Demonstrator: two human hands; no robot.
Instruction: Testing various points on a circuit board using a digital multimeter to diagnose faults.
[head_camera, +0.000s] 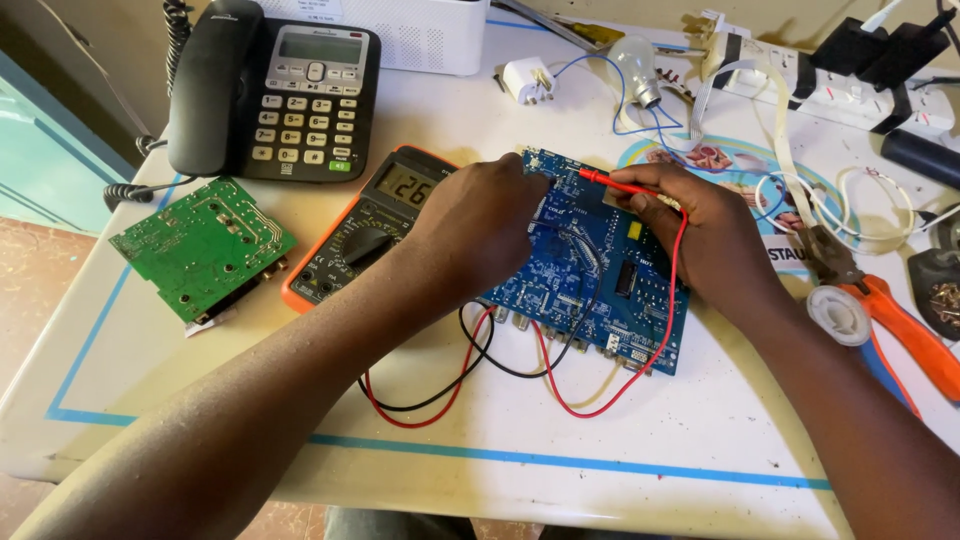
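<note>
The blue circuit board (600, 270) lies flat mid-desk (650, 440): stiff, light, probably fragile, best held by its edges. Right hand (700, 240) pinches the red probe (625, 184) on it; left hand (480, 225) presses its far-left corner, grip hidden. The orange multimeter (360, 235) sits left.

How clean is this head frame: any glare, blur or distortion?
Head view: even, soft light, faint shadows under both forearms; the blue circuit board and orange-cased multimeter are sharp; mild glare on the glossy white table; wide-lens bending near the edges; left hand hides its probe tip.
</note>
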